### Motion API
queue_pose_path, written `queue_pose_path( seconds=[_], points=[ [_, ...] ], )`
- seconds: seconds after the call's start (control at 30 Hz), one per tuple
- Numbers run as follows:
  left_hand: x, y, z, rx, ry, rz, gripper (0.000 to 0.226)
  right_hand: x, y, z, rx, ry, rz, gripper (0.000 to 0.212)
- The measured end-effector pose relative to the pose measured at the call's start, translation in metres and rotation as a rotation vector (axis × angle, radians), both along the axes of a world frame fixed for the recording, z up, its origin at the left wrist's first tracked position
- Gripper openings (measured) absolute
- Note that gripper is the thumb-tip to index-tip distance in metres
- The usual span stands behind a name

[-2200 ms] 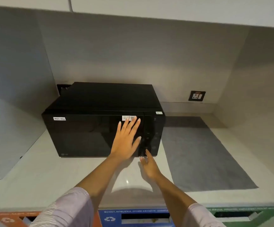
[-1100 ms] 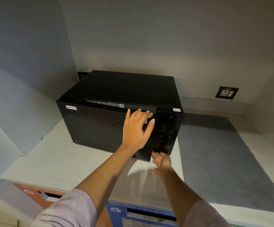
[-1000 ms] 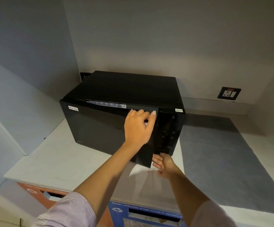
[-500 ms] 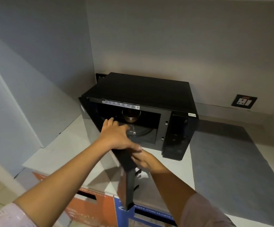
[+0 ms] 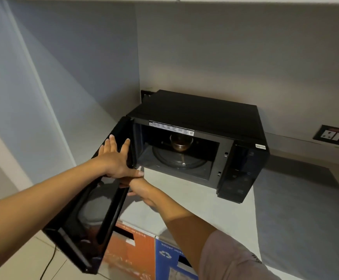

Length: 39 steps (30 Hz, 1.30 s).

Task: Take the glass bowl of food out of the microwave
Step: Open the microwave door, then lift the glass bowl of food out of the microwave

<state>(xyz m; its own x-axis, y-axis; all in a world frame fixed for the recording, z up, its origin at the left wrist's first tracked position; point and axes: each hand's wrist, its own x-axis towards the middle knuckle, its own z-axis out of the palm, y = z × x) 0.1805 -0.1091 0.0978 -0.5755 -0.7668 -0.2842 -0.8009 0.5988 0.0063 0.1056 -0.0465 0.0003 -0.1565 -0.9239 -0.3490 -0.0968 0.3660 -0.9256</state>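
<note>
Black microwave (image 5: 201, 122) at centre frame, standing on the pale tabletop (image 5: 186, 199), door (image 5: 95, 199) swung wide toward lower left. Inside, on the round turntable (image 5: 180, 160), the glass bowl (image 5: 181, 142) with something brown in it, toward the back of the cavity, upright, untouched by either hand.

Left hand (image 5: 114, 158) laid flat and open against the inner face of the door near the hinge side, fingers spread, gripping nothing, only pressing. Right hand (image 5: 142, 190) just below it at the door's edge, fingers partly hidden behind the door frame; loosely curled by the look of it, though whether closed on the edge cannot be told. Nothing carried in either.

As for progress: opening looks done, with the cavity fully exposed and a clear way in. Everything to do with the bowl itself not yet begun: reach into the cavity, take hold of the rim or sides, lift clear of the turntable, draw out past the door opening. Likely hot, so a careful two-handed hold seems wise.

Grey mat (image 5: 298, 209) at right of the tabletop; orange and blue bins (image 5: 144, 257) along the bottom edge.
</note>
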Motion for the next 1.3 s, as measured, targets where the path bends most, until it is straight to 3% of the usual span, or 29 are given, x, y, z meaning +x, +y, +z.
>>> queue_pose_path(
  seconds=[0.2, 0.43, 0.63, 0.8, 0.87, 1.1, 1.3],
  points=[
    [0.016, -0.019, -0.031, -0.251, 0.189, 0.030, 0.103, 0.033, -0.015, 0.003, -0.098, 0.050, 0.069, 0.049],
    [0.037, -0.037, -0.046, -0.397, 0.414, -0.009, 0.103, 0.058, -0.035, -0.006, -0.032, 0.095, 0.086, 0.044],
    [0.033, -0.037, -0.055, -0.445, 0.454, -0.010, 0.108, 0.051, -0.031, -0.011, -0.055, 0.095, 0.084, 0.043],
    [0.026, -0.030, -0.077, -0.546, 0.386, -0.141, 0.092, 0.042, -0.027, -0.014, -0.106, 0.150, 0.064, 0.052],
    [0.020, -0.025, -0.090, -0.469, 0.432, -0.190, 0.086, 0.028, -0.024, -0.021, -0.110, 0.164, 0.025, 0.052],
    [-0.019, -0.002, -0.151, 0.173, 0.847, -0.059, 0.071, -0.046, 0.007, -0.059, -0.123, 0.080, -0.234, 0.050],
    [-0.071, 0.016, -0.181, 0.408, 1.000, 0.060, 0.072, -0.111, 0.043, -0.063, -0.187, 0.080, -0.351, 0.055]
  ],
)
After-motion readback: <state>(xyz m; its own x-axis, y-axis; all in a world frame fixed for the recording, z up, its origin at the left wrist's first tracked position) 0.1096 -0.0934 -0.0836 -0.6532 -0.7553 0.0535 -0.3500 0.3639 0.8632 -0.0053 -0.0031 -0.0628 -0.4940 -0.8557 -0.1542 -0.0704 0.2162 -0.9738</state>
